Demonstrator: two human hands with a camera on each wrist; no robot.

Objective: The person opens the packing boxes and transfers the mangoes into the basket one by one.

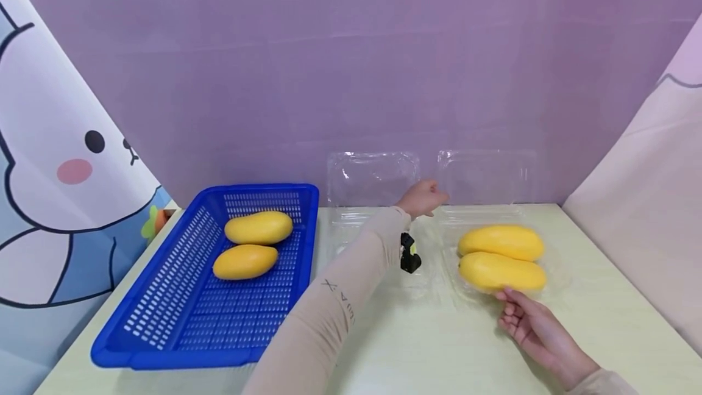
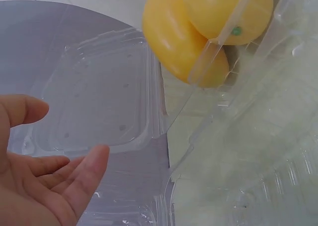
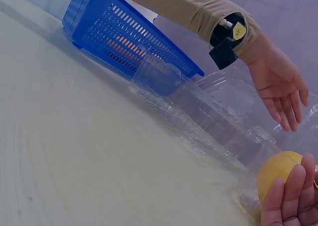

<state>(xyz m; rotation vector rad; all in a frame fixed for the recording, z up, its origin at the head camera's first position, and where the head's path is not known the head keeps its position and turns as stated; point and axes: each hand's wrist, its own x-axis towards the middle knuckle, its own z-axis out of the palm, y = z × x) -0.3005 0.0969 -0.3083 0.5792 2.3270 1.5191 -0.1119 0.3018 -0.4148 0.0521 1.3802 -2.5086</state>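
My left hand (image 1: 422,197) reaches across to the back, in front of the gap between two raised clear lids. The left wrist view shows its thumb and fingers (image 2: 94,166) apart, holding nothing, with the right box's lid (image 2: 94,97) beyond them. My right hand (image 1: 540,334) is at the front of the right clear plastic box (image 1: 446,276); thumb and index finger seem to pinch its front rim. Two yellow mangoes (image 1: 501,271) lie side by side in that box. In the right wrist view, the right hand's fingers (image 3: 293,193) partly cover a mango (image 3: 273,171).
A blue perforated basket (image 1: 203,358) stands on the left with two mangoes (image 1: 258,228) inside. Between basket and right box sits a second clear box, its lid (image 1: 373,178) upright against the purple backdrop (image 1: 351,66). My left forearm (image 1: 323,303) crosses over the table (image 1: 411,346).
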